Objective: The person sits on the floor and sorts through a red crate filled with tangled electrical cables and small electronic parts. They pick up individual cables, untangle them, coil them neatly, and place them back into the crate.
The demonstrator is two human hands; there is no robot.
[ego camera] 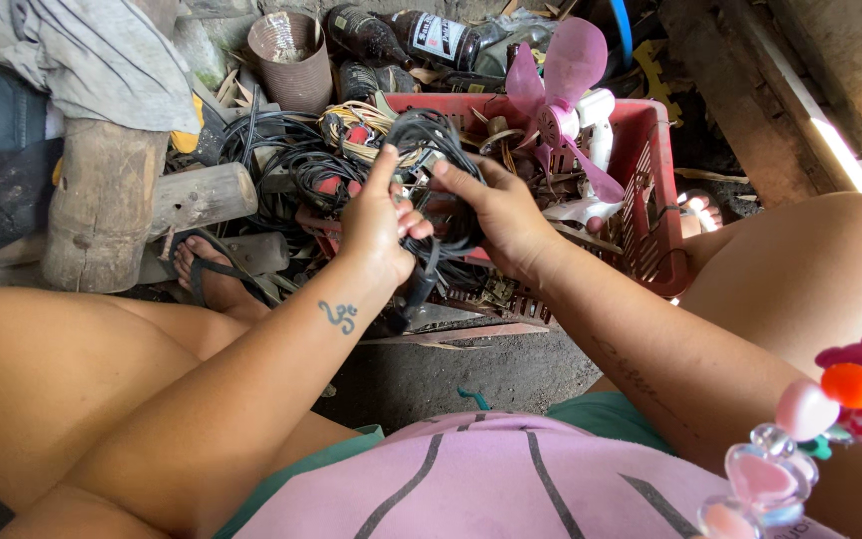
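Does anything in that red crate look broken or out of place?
Yes. A pink fan blade on a white motor stands bare in the red crate, with no guard or housing. Both hands hold a tangled black cable bundle above it.

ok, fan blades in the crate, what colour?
Pink, translucent-looking fan blades, in the red crate. Head view.

Crate (650,190) crammed w/ cables (281,160), fan (561,100); no gaps.
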